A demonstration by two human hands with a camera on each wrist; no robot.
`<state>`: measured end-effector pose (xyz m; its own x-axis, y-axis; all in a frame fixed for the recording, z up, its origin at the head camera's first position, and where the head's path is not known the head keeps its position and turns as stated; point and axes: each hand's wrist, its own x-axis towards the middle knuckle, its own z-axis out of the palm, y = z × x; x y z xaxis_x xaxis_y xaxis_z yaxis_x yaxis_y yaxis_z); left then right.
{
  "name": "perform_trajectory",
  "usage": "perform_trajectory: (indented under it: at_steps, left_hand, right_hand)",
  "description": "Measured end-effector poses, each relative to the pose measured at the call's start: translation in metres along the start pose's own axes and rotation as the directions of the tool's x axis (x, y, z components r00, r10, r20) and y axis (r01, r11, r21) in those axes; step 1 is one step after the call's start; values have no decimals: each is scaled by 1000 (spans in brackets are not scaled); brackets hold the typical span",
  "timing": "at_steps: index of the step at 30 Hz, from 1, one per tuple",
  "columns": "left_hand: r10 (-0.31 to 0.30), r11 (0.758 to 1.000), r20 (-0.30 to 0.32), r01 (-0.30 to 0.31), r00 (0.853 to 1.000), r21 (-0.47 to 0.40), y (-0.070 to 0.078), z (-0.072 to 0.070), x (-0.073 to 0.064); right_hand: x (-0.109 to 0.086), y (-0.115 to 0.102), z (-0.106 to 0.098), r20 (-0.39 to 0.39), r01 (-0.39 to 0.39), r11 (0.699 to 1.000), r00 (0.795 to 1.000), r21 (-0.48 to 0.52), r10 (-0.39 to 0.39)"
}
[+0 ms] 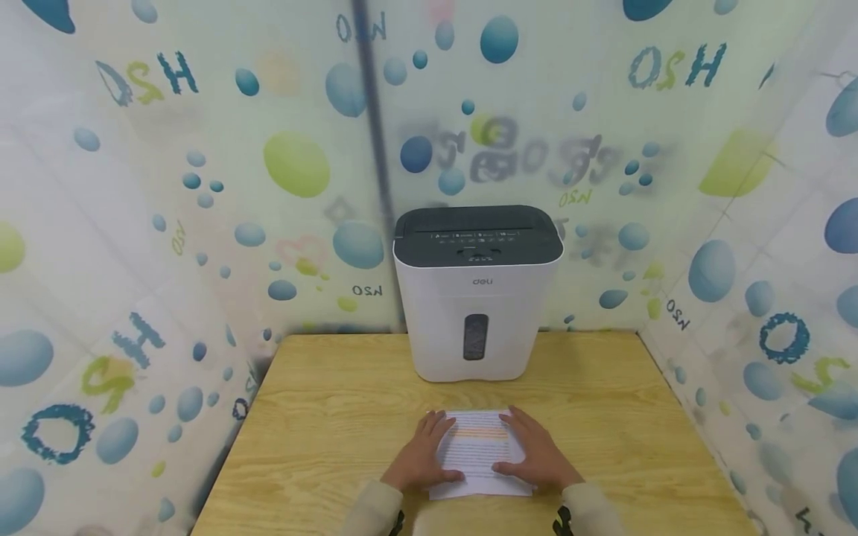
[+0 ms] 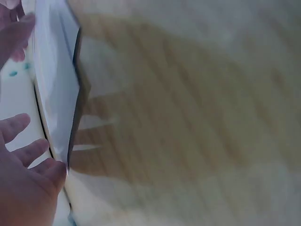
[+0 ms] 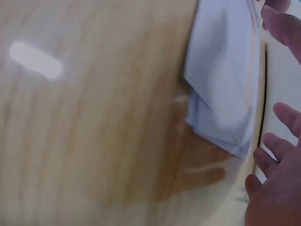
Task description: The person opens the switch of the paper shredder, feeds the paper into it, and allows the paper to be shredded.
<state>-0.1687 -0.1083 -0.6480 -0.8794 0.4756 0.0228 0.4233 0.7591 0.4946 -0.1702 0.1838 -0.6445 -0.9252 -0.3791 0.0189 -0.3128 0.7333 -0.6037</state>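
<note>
A small stack of printed paper sheets (image 1: 477,450) lies on the table between my two hands, with lines of text and an orange-tinted band near its upper part. My left hand (image 1: 424,452) is along the left side of the stack, fingers spread and gently bent, fingertips right at the paper's edge. On the other side my right hand (image 1: 536,452) mirrors it, thumb over the sheets. From the right wrist, the sheets (image 3: 221,70) look unevenly stacked, lower corners sticking out under the top one. In the left wrist view the paper (image 2: 59,84) shows edge-on, its side bent.
A white paper shredder (image 1: 439,327) with a dark top and a "deli" mark stands at the back of the wooden table (image 1: 328,417). Around the table hang pale curtains (image 1: 302,246) printed with blue and green dots and lettering.
</note>
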Motion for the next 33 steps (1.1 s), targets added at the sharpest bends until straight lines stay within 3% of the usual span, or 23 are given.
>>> perform_trajectory:
  at_steps: [7, 16, 22, 33]
  left_hand:
    - [34, 998, -8, -34, 999, 47, 3, 5, -3]
    - [44, 997, 56, -48, 997, 60, -4, 3, -6]
    - [43, 998, 109, -46, 993, 31, -7, 1, -8]
    - [59, 997, 79, -63, 995, 52, -8, 5, -7]
  right_hand:
    - [-5, 1, 11, -57, 109, 992, 992, -58, -112]
    - [-3, 2, 15, -11, 13, 999, 1000, -41, -13]
    - [-3, -1, 13, 10, -9, 999, 1000, -33, 9]
    - [-5, -4, 11, 15, 13, 999, 1000, -34, -12]
